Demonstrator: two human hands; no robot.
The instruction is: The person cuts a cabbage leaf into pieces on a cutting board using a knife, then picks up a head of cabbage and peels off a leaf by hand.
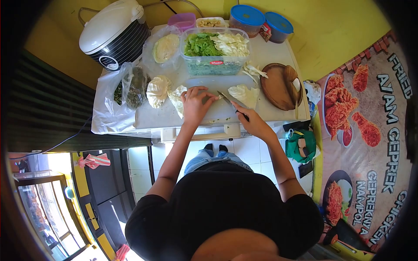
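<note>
My right hand [251, 121] is closed around the dark handle of a knife [227, 99], its blade slanting up and left over a pale cutting board [217, 81]. My left hand [197, 103] rests low over the board, fingers bent and apart, the thumb side close to the knife tip. A cabbage piece [176, 99] lies against the left hand's outer side, partly hidden by it. Right of the blade sits another cabbage piece [244, 95]. Behind the board stands a clear plastic container [216, 68] with green leaves [201, 45] and cut cabbage [230, 45].
A cabbage chunk [158, 91] and a plastic bag of greens [135, 87] lie left. Bagged cabbage [166, 48] and a rice cooker [114, 32] stand behind. A wooden mortar [275, 89] sits right. Two blue-lidded tubs [247, 17] stand at the back.
</note>
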